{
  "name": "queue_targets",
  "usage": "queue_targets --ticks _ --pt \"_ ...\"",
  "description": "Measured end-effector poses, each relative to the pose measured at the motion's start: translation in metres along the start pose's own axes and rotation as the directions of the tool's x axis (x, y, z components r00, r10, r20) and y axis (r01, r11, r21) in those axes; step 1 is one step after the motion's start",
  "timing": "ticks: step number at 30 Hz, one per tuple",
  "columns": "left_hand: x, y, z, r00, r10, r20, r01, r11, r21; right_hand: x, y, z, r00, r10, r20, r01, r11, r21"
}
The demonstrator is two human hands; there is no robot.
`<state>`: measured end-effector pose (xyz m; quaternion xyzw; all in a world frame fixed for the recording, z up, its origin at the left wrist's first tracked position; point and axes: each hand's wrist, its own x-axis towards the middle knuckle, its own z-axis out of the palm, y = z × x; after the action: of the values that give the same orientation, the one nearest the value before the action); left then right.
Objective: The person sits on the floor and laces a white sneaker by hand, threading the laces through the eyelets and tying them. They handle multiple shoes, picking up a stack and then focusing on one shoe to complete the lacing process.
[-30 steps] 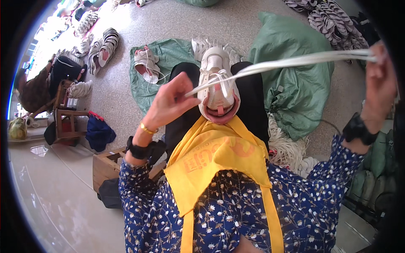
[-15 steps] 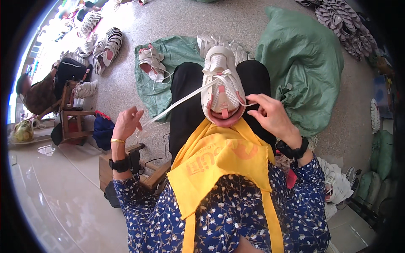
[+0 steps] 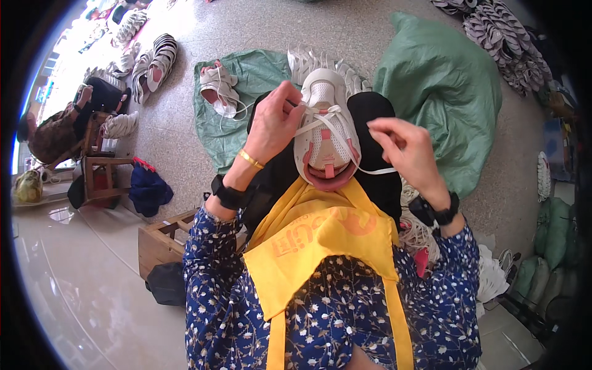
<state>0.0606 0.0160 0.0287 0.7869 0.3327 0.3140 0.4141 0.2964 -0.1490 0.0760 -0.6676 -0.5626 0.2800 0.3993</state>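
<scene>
A white-and-pink sneaker [image 3: 319,145] rests on my lap between my knees, its toe pointing away and its pink collar toward me. A white shoelace [image 3: 333,120] crosses its tongue. My left hand [image 3: 275,122] is at the left eyelets, thumb and fingers pinched on the lace close to the upper. To the right of the sneaker hovers my right hand [image 3: 407,151], fingers loosely curled and apart, with nothing visible in it. Below that hand, a loose lace end trails from the collar over my dark trouser leg. A yellow apron [image 3: 320,237] lies under the heel.
Another laced sneaker [image 3: 219,91] lies on a green sheet [image 3: 246,65] at the far left. White shoes [image 3: 305,61] stand beyond my knees. A big green sack [image 3: 438,92] is on the right. A wooden stool [image 3: 163,237] stands left; a person [image 3: 58,132] sits farther off.
My left hand has moved right and away from me, from left of my lap to the sneaker's eyelets. The lace stretched leftward is no longer taut. My right hand has drawn away from the collar.
</scene>
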Motion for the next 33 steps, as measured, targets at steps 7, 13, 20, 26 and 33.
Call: queue_targets --ticks 7,13,20,26,33 --pt "0.001 -0.015 0.002 0.998 0.003 0.063 -0.001 1.000 -0.027 0.068 0.010 0.043 0.958 -0.275 0.081 0.282 0.954 -0.099" --pt "0.007 -0.016 -0.010 0.903 -0.120 0.412 0.328 0.811 -0.485 0.080 0.008 0.037 0.946 -0.262 0.194 0.286 0.951 -0.113" --pt "0.004 -0.003 -0.008 0.930 -0.111 0.351 0.193 0.959 -0.209 0.089 0.008 0.031 0.937 -0.172 0.304 0.198 0.979 -0.057" --pt "0.009 -0.002 -0.013 0.898 -0.177 0.403 0.325 0.884 -0.336 0.100 0.047 0.032 0.852 0.008 0.523 -0.194 0.933 0.302" --pt "0.011 -0.002 -0.011 0.902 -0.216 0.373 0.346 0.880 -0.326 0.100 0.033 0.034 0.863 -0.018 0.504 -0.101 0.973 0.208"
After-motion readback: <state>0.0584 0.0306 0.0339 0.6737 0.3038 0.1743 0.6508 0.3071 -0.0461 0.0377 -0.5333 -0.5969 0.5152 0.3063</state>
